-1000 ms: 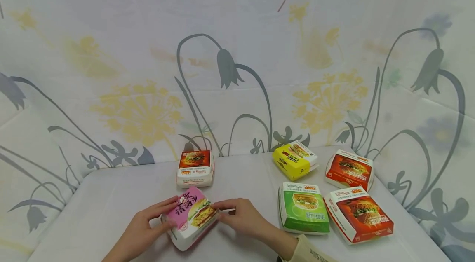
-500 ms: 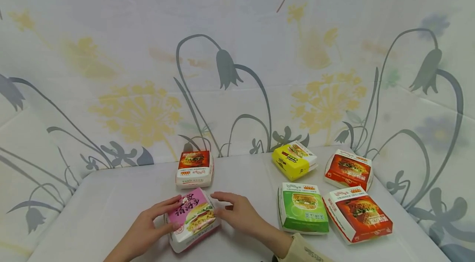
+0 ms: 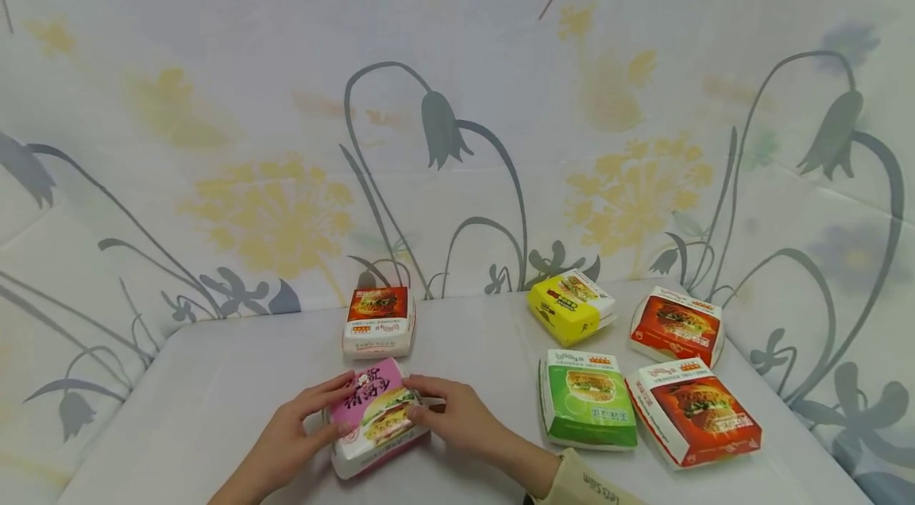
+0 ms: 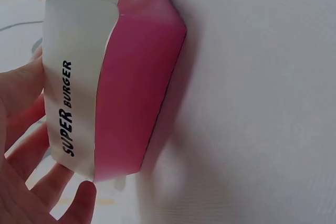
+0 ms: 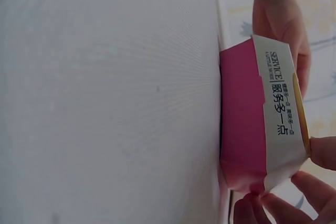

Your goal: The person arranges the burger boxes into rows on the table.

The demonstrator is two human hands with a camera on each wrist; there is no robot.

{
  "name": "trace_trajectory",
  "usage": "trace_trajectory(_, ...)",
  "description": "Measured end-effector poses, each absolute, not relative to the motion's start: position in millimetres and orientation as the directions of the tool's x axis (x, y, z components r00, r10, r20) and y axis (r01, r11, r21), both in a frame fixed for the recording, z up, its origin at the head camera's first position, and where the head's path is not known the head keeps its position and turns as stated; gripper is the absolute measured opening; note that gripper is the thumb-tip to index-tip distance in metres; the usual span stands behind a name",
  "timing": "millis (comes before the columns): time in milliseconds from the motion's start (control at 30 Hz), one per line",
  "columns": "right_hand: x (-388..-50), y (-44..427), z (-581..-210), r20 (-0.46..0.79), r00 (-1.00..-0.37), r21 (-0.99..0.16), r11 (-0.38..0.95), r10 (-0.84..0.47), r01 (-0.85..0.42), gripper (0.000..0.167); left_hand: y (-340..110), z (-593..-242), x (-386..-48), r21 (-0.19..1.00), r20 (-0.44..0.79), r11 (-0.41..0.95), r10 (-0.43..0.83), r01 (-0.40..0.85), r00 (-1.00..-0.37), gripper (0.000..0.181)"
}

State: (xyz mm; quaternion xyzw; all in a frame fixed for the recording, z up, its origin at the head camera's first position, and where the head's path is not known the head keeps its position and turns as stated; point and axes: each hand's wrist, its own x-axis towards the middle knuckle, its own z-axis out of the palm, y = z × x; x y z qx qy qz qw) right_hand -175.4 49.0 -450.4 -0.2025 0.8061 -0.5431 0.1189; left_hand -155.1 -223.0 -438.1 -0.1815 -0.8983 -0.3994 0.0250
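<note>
A pink and white burger box [image 3: 379,410] with a burger picture on its lid lies at a slant on the white table, near the front. My left hand [image 3: 289,429] holds its left side, thumb on the lid and fingers towards the far corner. On the right, my right hand [image 3: 461,414] pinches the box's corner, thumb on the lid. "SUPER BURGER" is printed on the side of the burger box [image 4: 136,87] in the left wrist view. The right wrist view shows the burger box [image 5: 244,114] closed, its base at the table surface.
Behind it stands a red and white burger box [image 3: 379,322]. To the right are a yellow box [image 3: 568,306], a green box [image 3: 589,402], a red box [image 3: 675,326] and another red box [image 3: 696,414]. A flowered curtain [image 3: 457,195] borders the white table [image 3: 200,394].
The pink box has turned slightly on the table between my hands. My right thumb has moved from the box's edge onto its lid. The other boxes lie as before.
</note>
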Motion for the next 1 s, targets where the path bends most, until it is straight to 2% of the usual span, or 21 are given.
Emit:
trace_trajectory(267,-173,49,-448,0.015,-0.902,-0.930,0.326,-0.431,-0.171,0.038,-220,-438,-155,0.682,0.278,0.627,0.254,0.376,-0.926,0.043)
trace_trajectory(633,-163,40,-452,0.006,-0.931,-0.935,0.329,-0.364,-0.135,0.043,-220,-436,-159,0.654,0.267,0.702,0.134,0.282,-0.954,0.036)
trace_trajectory(833,-157,37,-449,0.001,-0.931,-0.937,0.324,-0.366,-0.129,0.046,-223,-435,-162,0.663,0.270,0.687,0.154,0.299,-0.951,0.037)
trace_trajectory(1000,-153,35,-450,0.011,-0.927,-0.943,0.304,-0.376,-0.134,0.049,-225,-433,-164,0.712,0.227,0.638,0.188,0.295,-0.956,0.037)
